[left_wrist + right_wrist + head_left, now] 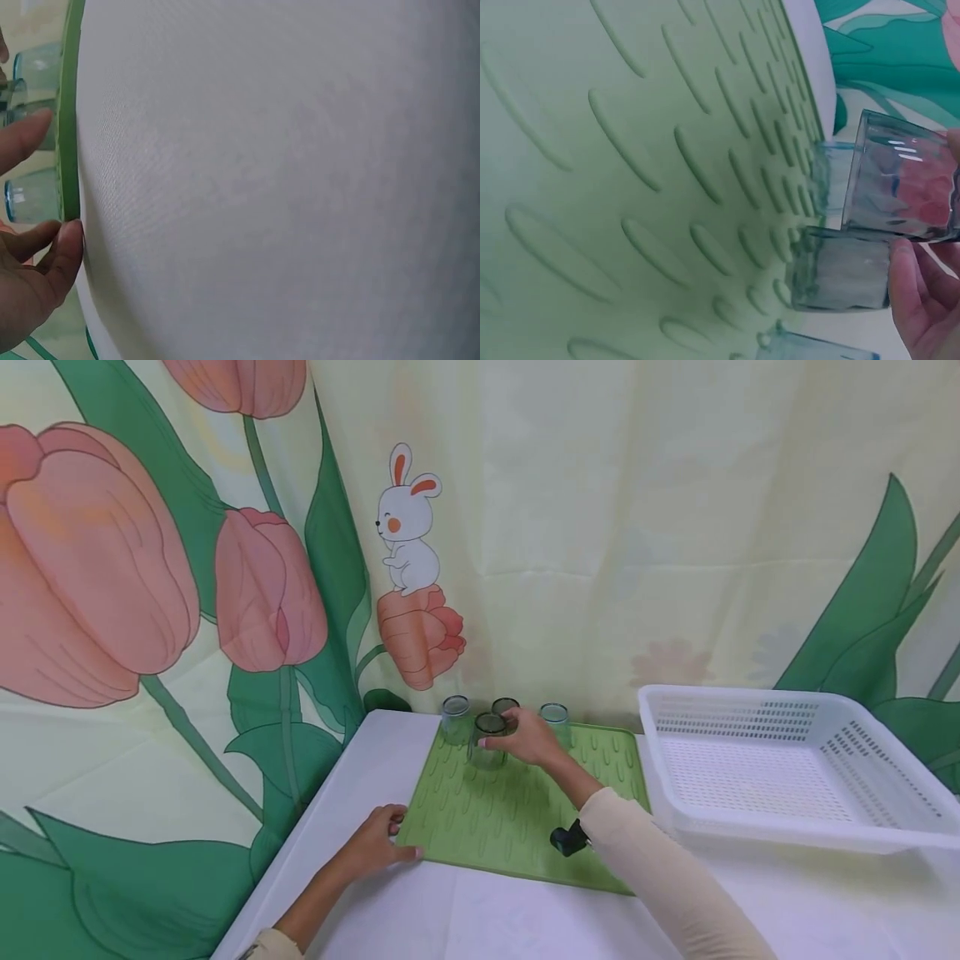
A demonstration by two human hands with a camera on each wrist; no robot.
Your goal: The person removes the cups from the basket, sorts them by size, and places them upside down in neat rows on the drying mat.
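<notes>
My right hand (528, 737) grips a grey drinking glass (487, 753) by its rim end; in the right wrist view this glass (900, 180) hangs a little off the green ribbed mat (630, 247). Close beside it, a second grey glass (841, 270) stands on the mat, its rim right by my fingers. Two bluish glasses, one on the left (454, 720) and one on the right (555, 722), stand at the mat's back. My left hand (375, 843) rests at the mat's front left corner, thumb at the front edge and bent fingers (64, 259) against the left side.
A white plastic basket (750, 839) with slotted walls stands to the right of the mat. White cloth (465, 910) covers the table. A curtain (555, 543) printed with tulips and a rabbit hangs right behind the table. A black wrist strap piece (568, 839) sits under my right forearm.
</notes>
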